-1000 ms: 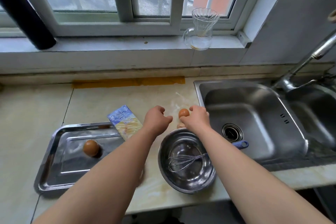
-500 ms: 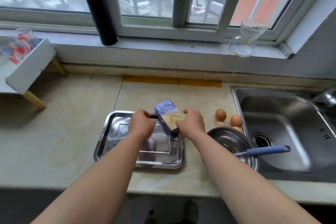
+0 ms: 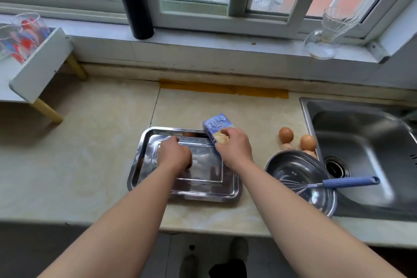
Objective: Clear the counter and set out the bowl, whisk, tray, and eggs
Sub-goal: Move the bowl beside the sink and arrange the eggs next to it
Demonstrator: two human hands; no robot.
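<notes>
A steel tray (image 3: 137,165) lies on the counter in front of me. My left hand (image 3: 173,156) is inside it, fingers curled over a brown egg (image 3: 189,158) that is mostly hidden. My right hand (image 3: 234,146) grips a blue and yellow carton (image 3: 215,125) at the tray's far right corner. A steel bowl (image 3: 293,169) stands right of the tray, holding a whisk (image 3: 300,186) whose blue handle (image 3: 349,181) sticks out toward the sink. Two brown eggs (image 3: 286,134) (image 3: 308,142) sit on the counter just behind the bowl.
A steel sink (image 3: 361,131) takes up the right side. On the windowsill stand a black cylinder (image 3: 133,0) and a glass jug (image 3: 325,36). A white rack (image 3: 40,63) with glasses stands at the far left. Orange tape (image 3: 223,90) runs along the back.
My right hand left the eggs by the bowl and took hold of the carton. My left hand moved into the tray onto the egg. The view swung left.
</notes>
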